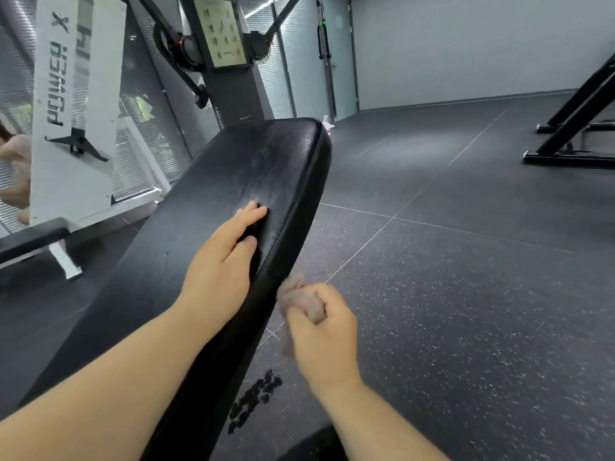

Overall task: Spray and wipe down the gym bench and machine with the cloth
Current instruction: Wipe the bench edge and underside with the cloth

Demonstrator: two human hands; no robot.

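Note:
A long black padded gym bench (266, 161) runs from the lower left up to the middle of the view, its top streaked with wet marks. My left hand (223, 261) lies flat on the pad near its right edge, fingers spread. My right hand (322, 331) is clenched around a bunched pinkish-grey cloth (299, 301), pressed against the bench's right side edge. A small spray bottle (327, 123) stands on the floor just beyond the bench's far end. Behind it rises the dark cable machine (229, 78) with an exercise chart.
A white frame (76, 104) with lettering stands at the left, with a person partly visible at the far left edge. Black angled equipment legs (572, 128) rest at the right. Wet drops (256, 400) mark the speckled rubber floor under the bench.

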